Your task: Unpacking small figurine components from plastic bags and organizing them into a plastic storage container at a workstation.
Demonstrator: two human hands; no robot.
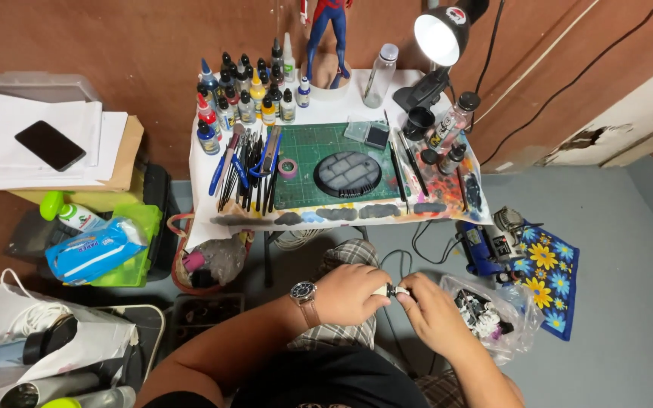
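Right now both my hands meet low in the middle of the frame, over my lap. My left hand [349, 293], the one with the wristwatch [303, 292], is closed around a small pale part [384, 290], and my right hand [434, 311] pinches the dark end of that same piece with its fingertips [408, 291]. Holding it from both sides like this steadies it, I think, since it is too small to grip one-handed; what it is exactly I cannot tell.

Just to the right of my right hand lies a clear plastic bag [485, 310] of small black and white bits, near enough to reach without shifting, I judge.

Above, in the centre of the frame, the table [205, 189] carries a green cutting mat [307, 170] with a dark oval base [348, 174] painted like paving stones on it. Brushes and tools [247, 170] lie in a row along the mat's left edge, and paint bottles [243, 94] stand clustered at the back left, out of the working space. A lit lamp [438, 34] at the upper right points down at the mat.
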